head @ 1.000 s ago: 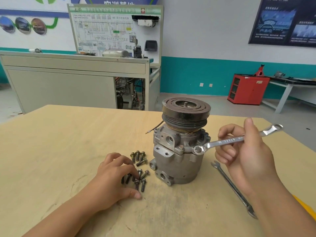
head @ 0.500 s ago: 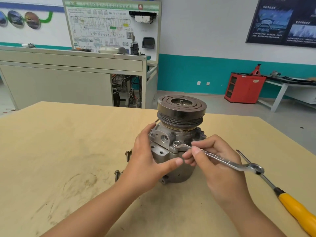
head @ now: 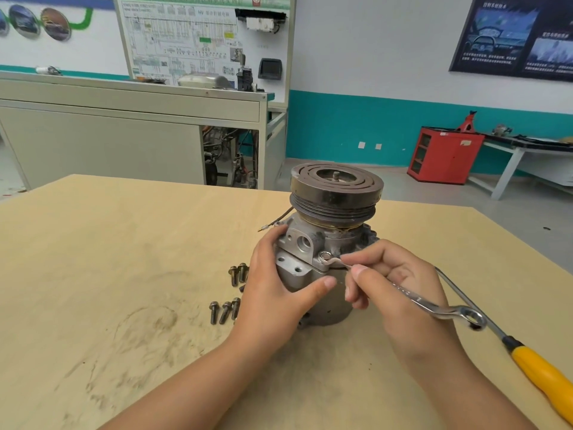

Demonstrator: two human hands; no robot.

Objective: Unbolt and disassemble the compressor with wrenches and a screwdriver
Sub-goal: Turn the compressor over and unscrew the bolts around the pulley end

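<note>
Holding the compressor [head: 336, 197] steady is the left hand's [head: 276, 293] job here: fingers curled round the far left side of the housing, thumb laid across the front. The unit stands pulley-up on the wooden table [head: 124, 243], dead ahead and right between both hands.

The right hand [head: 400, 283] pinches the wrench [head: 434, 307] with thumb and fingertips, up close to the working end. That ring end sits over 1 bolt [head: 325, 255] on the front flange, just right of the left thumb.

What matters for the next pull, I reckon: the bolt points straight up, and the wrench's long axis runs from it out toward the lower right, free ring end hanging past the wrist. So the swing has to be flat, and only the right hand can make it.

At least 5 loose bolts [head: 224, 311] lie left of the body, and a yellow-handled screwdriver [head: 539, 370] sits off to the right.
</note>
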